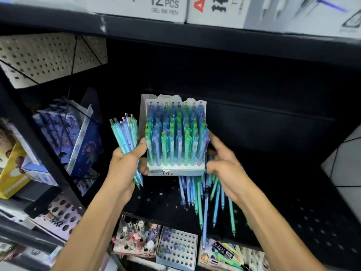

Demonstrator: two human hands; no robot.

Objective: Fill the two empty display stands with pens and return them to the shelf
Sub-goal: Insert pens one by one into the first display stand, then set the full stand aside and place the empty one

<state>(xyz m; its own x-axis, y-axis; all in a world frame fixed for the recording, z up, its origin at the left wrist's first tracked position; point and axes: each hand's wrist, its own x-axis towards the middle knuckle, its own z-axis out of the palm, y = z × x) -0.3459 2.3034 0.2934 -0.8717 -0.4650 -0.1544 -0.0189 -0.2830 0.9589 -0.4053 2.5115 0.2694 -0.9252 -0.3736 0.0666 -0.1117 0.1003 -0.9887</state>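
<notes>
A white display stand [176, 171] packed with blue, green and purple pens stands on the black shelf [160, 200]. My left hand [127, 161] grips a bundle of loose pens [127, 132], and its thumb and fingers also hold the stand's left side. My right hand [224, 161] holds the stand's right side, thumb along the pens and fingers curled at the base. Several loose pens [207, 196] lie on the shelf under and in front of the stand, some sticking out over the front edge.
A lower shelf holds a white holed stand [176, 249] with few pens, a stand of novelty pens [134, 237] and a box of mixed pens [224, 253]. Blue packaged goods [72, 137] sit left behind a black upright. White pen boxes [166, 6] line the top shelf.
</notes>
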